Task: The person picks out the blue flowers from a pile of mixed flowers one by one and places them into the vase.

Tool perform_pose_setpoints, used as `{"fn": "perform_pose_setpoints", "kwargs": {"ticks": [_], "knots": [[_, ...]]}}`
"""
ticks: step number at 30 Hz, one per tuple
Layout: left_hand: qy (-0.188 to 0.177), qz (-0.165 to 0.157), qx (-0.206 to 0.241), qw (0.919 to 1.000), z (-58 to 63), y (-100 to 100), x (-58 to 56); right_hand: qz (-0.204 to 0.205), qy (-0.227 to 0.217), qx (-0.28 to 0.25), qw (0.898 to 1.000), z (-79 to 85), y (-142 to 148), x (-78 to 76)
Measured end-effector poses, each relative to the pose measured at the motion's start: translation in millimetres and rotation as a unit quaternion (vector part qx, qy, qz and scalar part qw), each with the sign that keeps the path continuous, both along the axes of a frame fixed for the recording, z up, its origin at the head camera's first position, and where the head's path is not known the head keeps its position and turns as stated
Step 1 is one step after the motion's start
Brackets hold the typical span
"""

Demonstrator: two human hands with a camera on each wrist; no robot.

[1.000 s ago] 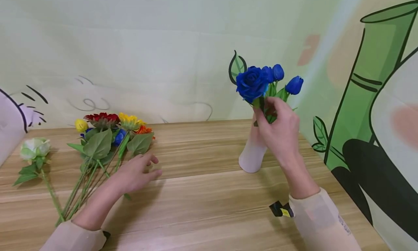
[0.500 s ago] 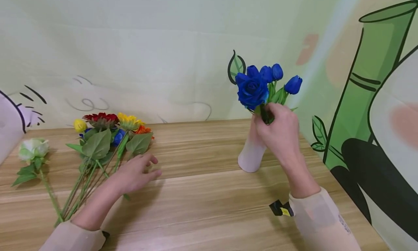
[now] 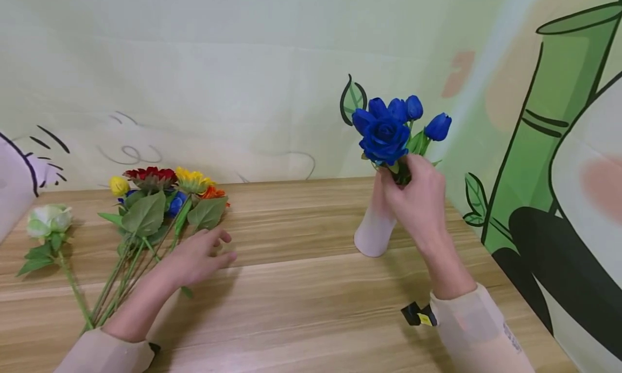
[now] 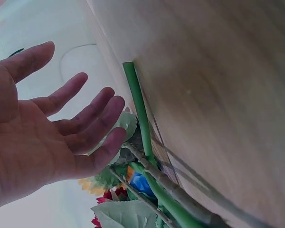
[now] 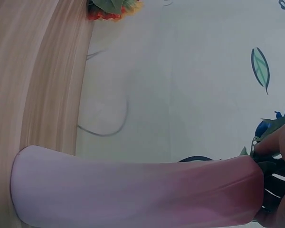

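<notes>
My right hand [image 3: 418, 197] pinches a blue rose [image 3: 385, 140] just under its bloom, at the mouth of a white-to-pink vase [image 3: 373, 232]. Blue tulips [image 3: 438, 127] stand in the vase behind the rose. In the right wrist view, fingers [image 5: 280, 142] close round dark green leaves right at the vase's pink rim; the stem's lower part is hidden. My left hand [image 3: 194, 258] hovers beside a bunch of flower stems [image 3: 123, 276], fingers relaxed and holding nothing. The left wrist view shows a cut green stem end [image 4: 133, 80] past its fingertips.
The bunch lies on the wooden table [image 3: 291, 308], with a dark red flower [image 3: 151, 178], a yellow sunflower [image 3: 193, 181] and a yellow bud [image 3: 119, 186]. A white rose [image 3: 50, 220] lies to its left. A printed cloth backdrop [image 3: 243, 92] rises behind.
The rose has turned and shifted slightly lower and to the right in my right hand, uncovering more blue blooms behind it. My left hand has stayed nearly still.
</notes>
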State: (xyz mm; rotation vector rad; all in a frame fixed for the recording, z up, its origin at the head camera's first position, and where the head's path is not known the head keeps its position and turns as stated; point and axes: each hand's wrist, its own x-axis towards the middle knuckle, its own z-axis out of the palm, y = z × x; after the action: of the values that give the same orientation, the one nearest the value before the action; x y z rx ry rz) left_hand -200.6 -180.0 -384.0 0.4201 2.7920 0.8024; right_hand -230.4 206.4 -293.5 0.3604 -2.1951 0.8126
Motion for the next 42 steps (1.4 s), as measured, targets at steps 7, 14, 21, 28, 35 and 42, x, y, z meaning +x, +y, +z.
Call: {"fn": "perform_pose_setpoints", "kwargs": {"ticks": [7, 14, 21, 28, 35, 42], "knots": [[0.008, -0.003, 0.002, 1.0000, -0.8, 1.1, -0.1, 0.012, 0.040, -0.023, 0.999, -1.3, -2.7, 6.7], [0.004, -0.001, -0.005, 1.0000, 0.0, 2.1, 0.9, 0.027, 0.168, -0.040, 0.985, 6.5, -16.7, 16.2], [-0.001, 0.001, -0.008, 1.0000, -0.3, 3.2, 1.2, 0.074, 0.218, -0.024, 0.973, 2.8, -32.9, 30.9], [-0.004, 0.003, -0.006, 1.0000, -0.9, 2.3, 0.6, 0.162, 0.100, 0.134, 0.972, -17.5, -43.5, 35.5], [0.003, 0.002, 0.000, 1.0000, -1.2, 0.9, 1.7, 0.169, -0.072, 0.226, 0.957, -46.4, -51.8, 28.1], [0.017, 0.005, -0.003, 0.9998, 0.2, -0.8, 2.1, 0.152, -0.204, 0.268, 0.929, -69.0, -55.8, 22.7]]}}
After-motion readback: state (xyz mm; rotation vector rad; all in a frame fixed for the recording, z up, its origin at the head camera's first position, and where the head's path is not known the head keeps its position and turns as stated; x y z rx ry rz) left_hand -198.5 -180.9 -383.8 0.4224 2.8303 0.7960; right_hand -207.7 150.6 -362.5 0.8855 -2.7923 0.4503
